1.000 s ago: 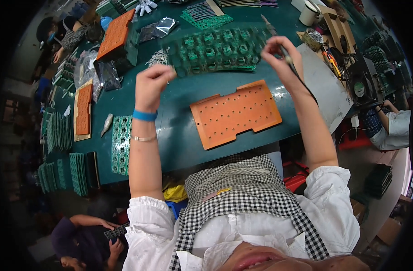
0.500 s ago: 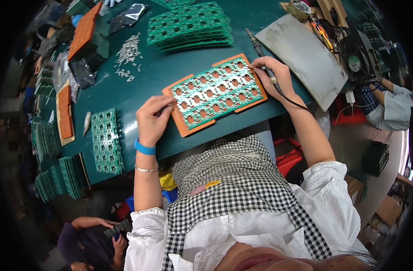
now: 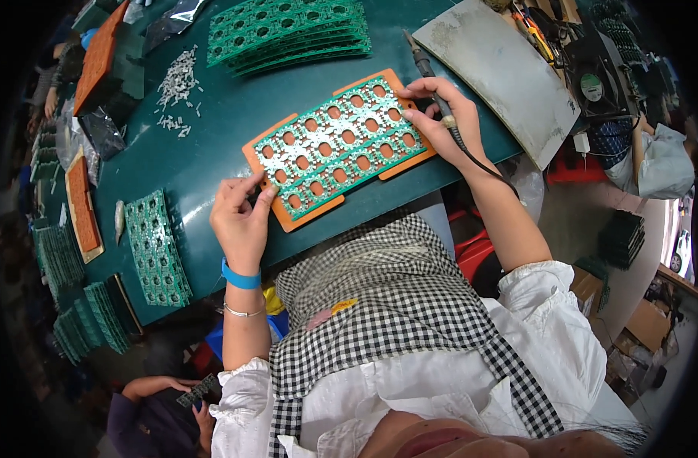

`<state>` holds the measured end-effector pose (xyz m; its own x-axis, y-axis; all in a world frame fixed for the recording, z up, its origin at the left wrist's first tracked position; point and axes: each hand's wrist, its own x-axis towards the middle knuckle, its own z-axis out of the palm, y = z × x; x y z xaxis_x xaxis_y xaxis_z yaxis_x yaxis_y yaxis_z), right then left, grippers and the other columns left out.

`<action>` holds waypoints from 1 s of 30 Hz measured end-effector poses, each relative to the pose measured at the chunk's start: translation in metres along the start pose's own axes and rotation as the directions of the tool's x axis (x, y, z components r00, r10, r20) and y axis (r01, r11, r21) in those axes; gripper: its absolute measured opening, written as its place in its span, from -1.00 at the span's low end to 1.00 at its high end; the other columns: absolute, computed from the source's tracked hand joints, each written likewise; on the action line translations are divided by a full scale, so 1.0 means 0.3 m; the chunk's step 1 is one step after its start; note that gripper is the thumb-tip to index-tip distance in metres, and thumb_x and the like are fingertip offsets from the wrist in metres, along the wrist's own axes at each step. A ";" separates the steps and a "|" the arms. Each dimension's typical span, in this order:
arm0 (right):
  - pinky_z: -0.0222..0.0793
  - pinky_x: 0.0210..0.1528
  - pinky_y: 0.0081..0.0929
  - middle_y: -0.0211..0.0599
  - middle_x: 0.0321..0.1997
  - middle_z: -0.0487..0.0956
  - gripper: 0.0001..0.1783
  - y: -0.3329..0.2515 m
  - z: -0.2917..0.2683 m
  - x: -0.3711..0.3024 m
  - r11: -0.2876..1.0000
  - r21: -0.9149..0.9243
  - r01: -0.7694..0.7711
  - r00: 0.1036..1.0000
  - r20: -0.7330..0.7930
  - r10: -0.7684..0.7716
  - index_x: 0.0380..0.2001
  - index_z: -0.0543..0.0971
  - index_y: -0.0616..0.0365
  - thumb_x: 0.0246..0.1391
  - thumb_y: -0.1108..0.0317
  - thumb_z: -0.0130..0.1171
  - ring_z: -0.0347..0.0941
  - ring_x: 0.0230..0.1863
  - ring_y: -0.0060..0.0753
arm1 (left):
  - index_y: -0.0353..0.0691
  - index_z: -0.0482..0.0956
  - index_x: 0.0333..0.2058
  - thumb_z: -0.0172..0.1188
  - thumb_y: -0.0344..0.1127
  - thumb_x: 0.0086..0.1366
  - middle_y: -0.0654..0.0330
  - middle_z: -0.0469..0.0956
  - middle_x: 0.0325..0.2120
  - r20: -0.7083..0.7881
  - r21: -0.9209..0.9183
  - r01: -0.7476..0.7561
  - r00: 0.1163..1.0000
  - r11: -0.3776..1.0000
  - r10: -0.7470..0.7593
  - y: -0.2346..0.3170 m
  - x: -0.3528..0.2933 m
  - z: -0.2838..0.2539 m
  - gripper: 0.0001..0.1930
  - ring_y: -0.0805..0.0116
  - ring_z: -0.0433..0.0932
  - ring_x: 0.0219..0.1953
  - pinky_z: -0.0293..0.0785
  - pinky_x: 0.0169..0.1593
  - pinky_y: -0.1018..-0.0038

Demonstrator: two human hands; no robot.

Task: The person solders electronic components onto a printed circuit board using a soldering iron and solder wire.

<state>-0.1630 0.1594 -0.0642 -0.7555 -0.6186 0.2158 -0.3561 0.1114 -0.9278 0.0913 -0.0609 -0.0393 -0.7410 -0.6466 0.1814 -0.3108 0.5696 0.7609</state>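
A green circuit board panel point(image 3: 341, 145) with rows of round cutouts lies in an orange fixture plate point(image 3: 309, 216) near the table's front edge. At their left edge, my left hand point(image 3: 242, 217) is bent, thumb and index finger against the rim. My right hand point(image 3: 448, 122) has the soldering iron point(image 3: 443, 108) tucked in it, tip pointing up and away from the panel. Thumb and fingertips of that hand also touch the panel's right end. The undersides of both grips are hidden.
Beyond the panel stands a stack of green panels point(image 3: 288, 34); small white parts point(image 3: 179, 80) are heaped to its left. Another panel pile point(image 3: 157, 248) lies at the left. A grey board point(image 3: 501, 72) rests at the right. Co-workers sit nearby, one holding a small board point(image 3: 196, 391).
The whole view has shifted, so the table's things appear further left. My right thumb now reaches onto the panel's right end, and my left thumb and index finger have spread slightly.
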 end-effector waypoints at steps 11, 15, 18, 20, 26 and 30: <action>0.31 -0.23 -0.69 -0.44 -0.12 0.67 -0.60 -0.002 0.003 -0.026 0.998 -0.018 0.052 0.999 0.003 -0.052 -0.11 0.53 0.11 -0.08 0.63 0.22 0.56 -0.10 -0.62 | -0.33 0.68 -0.27 0.44 -0.51 0.05 0.31 0.45 -0.44 0.148 -0.071 0.075 0.987 0.995 -0.063 0.021 -0.016 -0.023 -0.77 0.61 0.29 -0.48 0.21 -0.46 0.64; 0.34 -0.23 -0.67 -0.40 -0.12 0.66 -0.62 -0.005 0.016 -0.019 0.989 -0.106 0.106 0.994 0.010 -0.106 -0.12 0.54 0.14 -0.08 0.63 0.21 0.57 -0.10 -0.59 | -0.32 0.68 -0.21 0.40 -0.54 0.06 0.36 0.36 -0.49 0.043 -0.205 0.123 0.992 0.971 -0.117 0.000 0.031 -0.034 -0.74 0.62 0.26 -0.48 0.20 -0.44 0.67; 0.31 -0.22 -0.71 -0.36 -0.08 0.67 -0.64 -0.012 0.011 -0.025 0.999 -0.024 0.021 1.000 0.016 -0.021 -0.12 0.52 0.17 -0.04 0.66 0.21 0.57 -0.05 -0.61 | -0.31 0.66 -0.14 0.43 -0.51 0.04 0.35 0.34 -0.45 0.153 -0.189 0.150 0.981 0.970 -0.122 -0.008 0.066 -0.005 -0.65 0.61 0.28 -0.45 0.26 -0.42 0.66; 0.30 -0.21 -0.72 -0.31 -0.07 0.67 -0.65 -0.031 0.005 -0.028 0.999 0.002 -0.035 0.999 0.028 0.035 -0.12 0.51 0.19 -0.02 0.67 0.20 0.56 -0.04 -0.61 | -0.33 0.65 -0.13 0.42 -0.51 0.05 0.35 0.34 -0.45 0.177 -0.147 0.135 0.978 0.980 -0.108 -0.003 0.063 -0.022 -0.65 0.62 0.28 -0.44 0.26 -0.42 0.67; 0.32 -0.19 -0.70 -0.26 -0.07 0.67 -0.65 -0.009 0.002 -0.023 0.999 0.054 0.001 0.999 0.036 -0.003 -0.11 0.51 0.21 -0.01 0.67 0.20 0.55 -0.05 -0.58 | -0.39 0.54 0.05 0.32 -0.59 0.16 0.45 0.28 -0.44 0.187 -0.348 0.334 0.940 0.876 -0.284 -0.014 0.062 -0.040 -0.56 0.75 0.23 -0.44 0.20 -0.39 0.79; 0.34 -0.18 -0.67 -0.32 -0.07 0.66 -0.65 -0.023 0.000 -0.021 0.998 -0.063 0.000 0.999 0.047 0.003 -0.11 0.53 0.17 -0.01 0.65 0.21 0.55 -0.05 -0.57 | -0.38 0.57 0.02 0.36 -0.56 0.14 0.46 0.28 -0.49 0.136 -0.258 0.053 0.991 0.965 -0.018 -0.053 0.116 0.007 -0.57 0.70 0.24 -0.46 0.24 -0.39 0.75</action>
<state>-0.1558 0.1627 -0.0592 -0.7296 -0.6544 0.1986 -0.3900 0.1597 -0.9068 0.0694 -0.0914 -0.0464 -0.8091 -0.5820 0.0811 -0.1855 0.3839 0.9045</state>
